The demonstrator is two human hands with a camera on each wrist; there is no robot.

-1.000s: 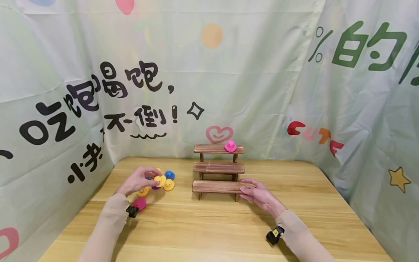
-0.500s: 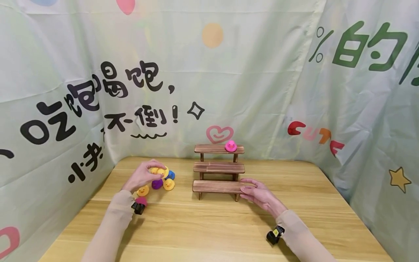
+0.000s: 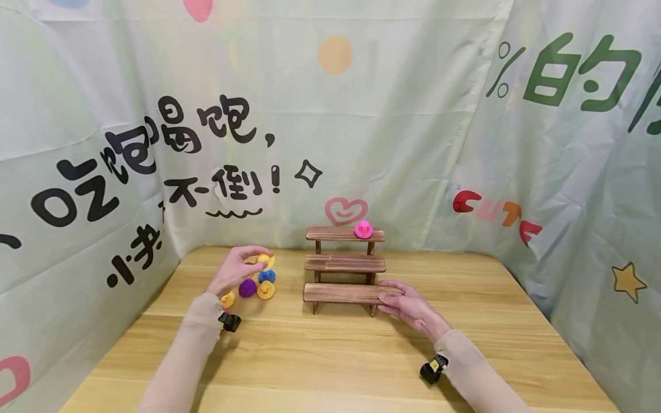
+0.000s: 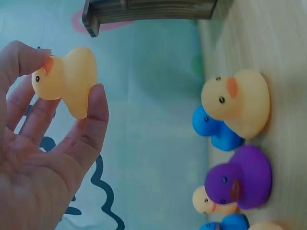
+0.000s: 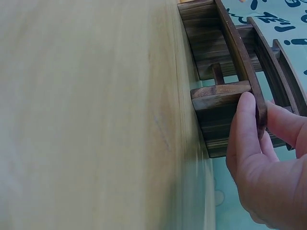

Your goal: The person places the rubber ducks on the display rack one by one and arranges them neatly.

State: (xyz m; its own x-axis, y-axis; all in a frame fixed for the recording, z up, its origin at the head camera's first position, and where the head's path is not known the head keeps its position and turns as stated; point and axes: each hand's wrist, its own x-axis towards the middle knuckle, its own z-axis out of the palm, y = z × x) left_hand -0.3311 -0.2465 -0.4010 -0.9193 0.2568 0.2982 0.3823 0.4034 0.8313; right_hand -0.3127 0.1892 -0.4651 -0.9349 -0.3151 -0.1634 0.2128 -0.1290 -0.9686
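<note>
Above the cluster of toy ducks, my left hand pinches a yellow rubber duck between thumb and fingertips, held up off the table. Below it sit a blue duck, a yellow duck and a purple duck. My right hand grips the right end of the lowest step of a three-tier wooden stand; in the right wrist view the thumb and fingers lie on either side of the board. A pink duck rests on the stand's top step, toward the right.
Another yellow duck lies beside my left wrist, partly covered by it. More ducks show at the bottom of the left wrist view. Printed curtains hang behind and beside the wooden table.
My left hand has moved right and slightly away from me, lifting the yellow duck past the purple and blue ones. My right hand has stayed on the stand.
</note>
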